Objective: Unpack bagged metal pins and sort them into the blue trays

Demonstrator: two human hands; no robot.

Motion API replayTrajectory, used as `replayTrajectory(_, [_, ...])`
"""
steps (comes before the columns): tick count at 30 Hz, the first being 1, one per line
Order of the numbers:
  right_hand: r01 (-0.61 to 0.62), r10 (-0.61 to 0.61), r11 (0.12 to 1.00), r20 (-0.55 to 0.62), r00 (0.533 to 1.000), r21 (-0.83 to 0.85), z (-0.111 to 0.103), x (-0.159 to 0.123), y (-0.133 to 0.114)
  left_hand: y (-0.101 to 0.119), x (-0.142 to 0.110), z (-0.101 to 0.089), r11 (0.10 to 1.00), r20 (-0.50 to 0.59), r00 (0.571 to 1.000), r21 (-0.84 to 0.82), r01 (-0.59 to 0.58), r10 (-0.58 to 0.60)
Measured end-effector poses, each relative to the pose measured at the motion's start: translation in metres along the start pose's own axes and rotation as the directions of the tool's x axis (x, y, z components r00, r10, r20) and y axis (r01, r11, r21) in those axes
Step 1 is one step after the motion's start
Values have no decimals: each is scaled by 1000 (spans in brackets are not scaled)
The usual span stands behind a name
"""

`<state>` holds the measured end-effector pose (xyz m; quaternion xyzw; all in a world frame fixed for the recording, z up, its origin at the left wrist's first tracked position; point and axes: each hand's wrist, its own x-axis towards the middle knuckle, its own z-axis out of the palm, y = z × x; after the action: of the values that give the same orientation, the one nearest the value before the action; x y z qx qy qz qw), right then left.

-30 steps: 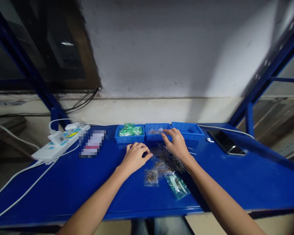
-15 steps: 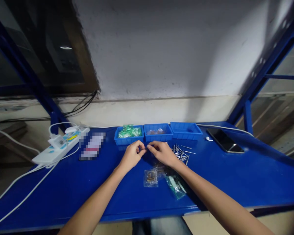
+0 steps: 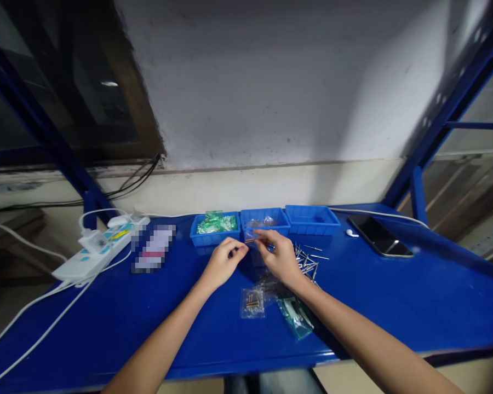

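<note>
In front of the middle bin, my right hand (image 3: 280, 256) pinches a small clear plastic bag (image 3: 250, 236) with brownish metal pieces in it. My left hand (image 3: 227, 262) is just to its left, thumb and fingers curled together; whatever lies between them, if anything, is too small to make out. Closer to me lies another clear bag (image 3: 252, 302) of brass-coloured screw-like pieces, flat on the blue table (image 3: 197, 334). Beside it are a green-tinted bag (image 3: 296, 317) and more clear bags (image 3: 271, 285), partly under my right forearm. Loose silver pop rivets (image 3: 309, 267) are heaped right of my right hand.
Three blue bins line the back: the left bin (image 3: 215, 238) holds green bags, the middle bin (image 3: 281, 230) clear bags, and the right bin (image 3: 314, 225) shows no contents. A power strip (image 3: 82, 260) with cables is at left; an earbud (image 3: 351, 233) and phone (image 3: 380, 236) at right.
My hands have drawn slightly apart. The small bag now shows in my right fingertips, raised toward the middle bin. The view has shifted slightly.
</note>
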<state>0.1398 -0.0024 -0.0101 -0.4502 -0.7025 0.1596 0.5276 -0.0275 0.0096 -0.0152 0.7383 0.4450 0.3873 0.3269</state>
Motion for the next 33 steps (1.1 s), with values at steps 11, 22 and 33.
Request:
replayTrajectory(11, [27, -20, 998, 108, 994, -63, 5, -3, -4, -5, 6, -10, 972, -133, 987, -230, 56, -88])
replayTrajectory(22, [-113, 104, 989, 98, 990, 92, 6, -2, 3, 1, -1, -1, 988, -74, 988, 93, -126, 133])
replayTrajectory(33, [-98, 79, 972, 97, 992, 212, 5, -1, 0, 0, 4, -4, 962, -129, 990, -271, 17, -54])
